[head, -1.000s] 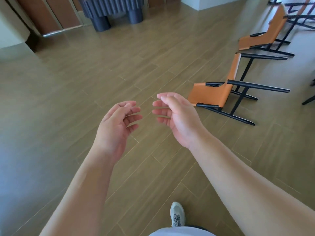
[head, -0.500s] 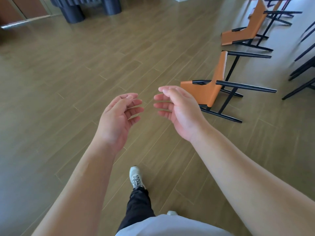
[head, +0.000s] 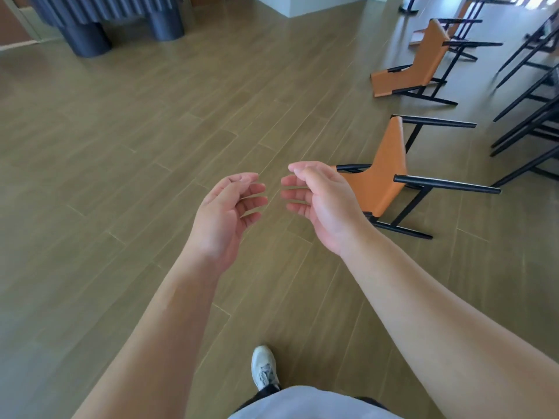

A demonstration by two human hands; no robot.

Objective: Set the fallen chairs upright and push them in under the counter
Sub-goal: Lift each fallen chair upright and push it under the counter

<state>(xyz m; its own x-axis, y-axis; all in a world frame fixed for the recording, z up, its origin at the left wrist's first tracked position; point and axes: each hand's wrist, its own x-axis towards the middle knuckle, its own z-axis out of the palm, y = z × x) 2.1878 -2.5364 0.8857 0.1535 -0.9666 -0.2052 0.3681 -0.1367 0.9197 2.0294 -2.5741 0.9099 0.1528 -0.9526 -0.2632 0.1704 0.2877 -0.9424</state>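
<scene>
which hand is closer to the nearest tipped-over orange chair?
Right. The right hand overlaps the nearest fallen orange chair with black metal legs in the view, not gripping it; the left hand is further left, over bare floor.

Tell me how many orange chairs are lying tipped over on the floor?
3. The nearest chair lies just past the right hand; a second chair lies farther back; a third chair is partly hidden behind it. More may lie out of view.

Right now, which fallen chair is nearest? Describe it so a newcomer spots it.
Look along the wooden floor to the row of tipped orange chairs on the right. The nearest chair lies on its back just beyond the right hand, black legs pointing right; the next chair lies farther off.
</scene>
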